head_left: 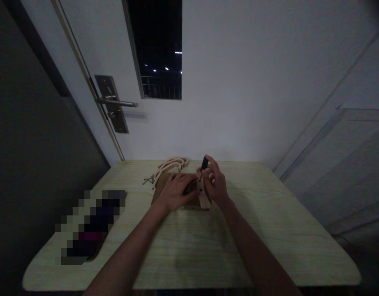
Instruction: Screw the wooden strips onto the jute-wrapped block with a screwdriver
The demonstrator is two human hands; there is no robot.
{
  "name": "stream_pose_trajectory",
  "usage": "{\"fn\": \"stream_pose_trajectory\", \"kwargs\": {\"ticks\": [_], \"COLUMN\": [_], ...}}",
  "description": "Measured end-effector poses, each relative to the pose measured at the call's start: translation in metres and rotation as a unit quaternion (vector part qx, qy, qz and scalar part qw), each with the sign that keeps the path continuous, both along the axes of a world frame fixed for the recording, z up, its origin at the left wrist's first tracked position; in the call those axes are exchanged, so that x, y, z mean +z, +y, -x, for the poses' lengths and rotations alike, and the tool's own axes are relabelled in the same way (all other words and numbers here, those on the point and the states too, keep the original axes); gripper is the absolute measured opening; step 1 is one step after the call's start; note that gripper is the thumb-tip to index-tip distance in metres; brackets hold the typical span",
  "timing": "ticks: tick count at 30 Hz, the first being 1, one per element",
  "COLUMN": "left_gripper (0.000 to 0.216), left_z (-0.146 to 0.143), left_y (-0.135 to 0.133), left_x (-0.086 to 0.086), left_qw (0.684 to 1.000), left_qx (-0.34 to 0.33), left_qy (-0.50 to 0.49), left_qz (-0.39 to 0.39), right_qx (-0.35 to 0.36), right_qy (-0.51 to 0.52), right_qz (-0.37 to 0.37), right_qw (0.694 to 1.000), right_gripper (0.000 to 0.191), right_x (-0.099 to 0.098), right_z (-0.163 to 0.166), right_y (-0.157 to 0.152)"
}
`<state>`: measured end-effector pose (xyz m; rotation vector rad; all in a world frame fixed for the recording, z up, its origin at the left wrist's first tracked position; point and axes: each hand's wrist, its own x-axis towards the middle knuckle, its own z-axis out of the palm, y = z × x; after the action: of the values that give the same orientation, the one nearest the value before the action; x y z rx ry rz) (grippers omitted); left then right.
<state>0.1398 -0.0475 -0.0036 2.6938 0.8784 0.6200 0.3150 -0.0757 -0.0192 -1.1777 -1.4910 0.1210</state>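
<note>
My right hand is closed around a small screwdriver with a black handle, held nearly upright. Its lower end points down at a pale wooden piece lying along the right side of a brown wooden board. The exact contact at the tip is too small and dim to make out. My left hand rests on the board with fingers spread; its thumb and fingertips reach the left edge of the pale piece.
Behind the board lie curved pale wooden pieces, and several screws sit to its left. A pixelated dark object is on the table's left side. A white door with a lever handle stands beyond the far edge.
</note>
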Motion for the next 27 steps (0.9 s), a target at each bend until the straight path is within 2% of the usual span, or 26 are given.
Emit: {"fn": "stream_pose_trajectory", "kwargs": {"ticks": [4,14,21,27], "left_gripper": [0.047,0.050,0.051,0.050], "left_z": [-0.0001,-0.0008,-0.0009,-0.0003], "left_y": [-0.0015,-0.0005,-0.0016,-0.0014], "left_x": [0.0013,0.0001,0.0019,0.0008], "left_qw": [1.000,1.000,1.000,1.000], "left_qx": [0.003,0.005,0.007,0.004], "left_qy": [0.002,0.005,0.008,0.007], "left_qz": [0.002,0.002,0.001,0.000], "right_qx": [0.028,-0.029,0.014,0.001], "right_qy": [-0.001,-0.009,-0.004,-0.013], "right_qz": [-0.006,-0.027,0.007,-0.001], "right_qw": [1.000,0.999,1.000,1.000], "right_gripper": [0.042,0.042,0.046,0.044], "right_x": [0.0007,-0.0007,-0.0017,-0.0007], "right_z": [-0.0003,0.0009,-0.0002,-0.0001], "right_y": [-0.0019,0.0032,-0.0012,-0.0002]}}
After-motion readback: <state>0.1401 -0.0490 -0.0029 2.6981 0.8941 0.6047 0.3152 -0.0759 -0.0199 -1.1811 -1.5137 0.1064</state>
